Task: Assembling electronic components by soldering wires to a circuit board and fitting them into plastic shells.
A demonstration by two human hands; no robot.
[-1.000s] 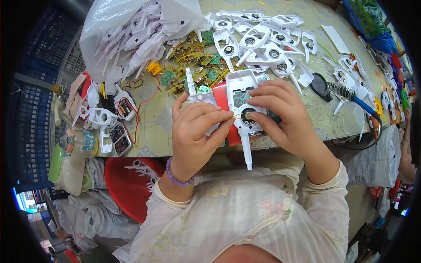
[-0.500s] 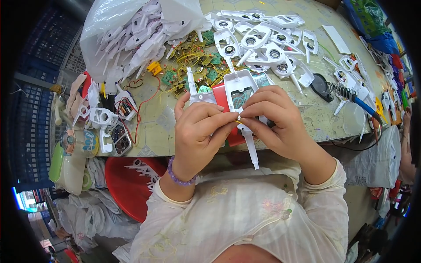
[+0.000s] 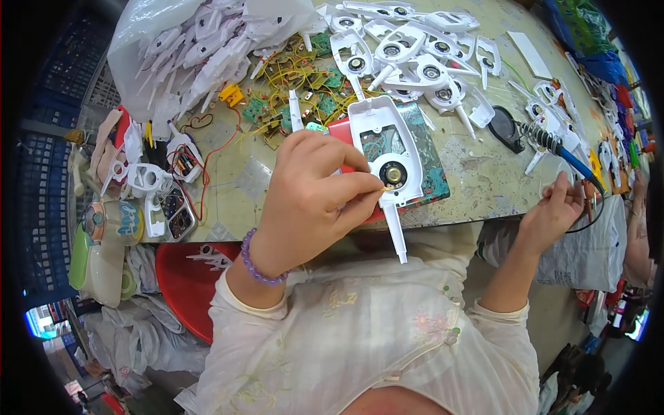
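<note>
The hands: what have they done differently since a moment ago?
The right hand has left the white casing and moved rightward, near the blue-handled tool, leaving the round speaker uncovered. The left hand stays at the casing, pinching a thin yellow wire.

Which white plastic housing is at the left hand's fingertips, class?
The housing whose handle overhangs the table edge; only its round black part sits beside the left hand.
</note>
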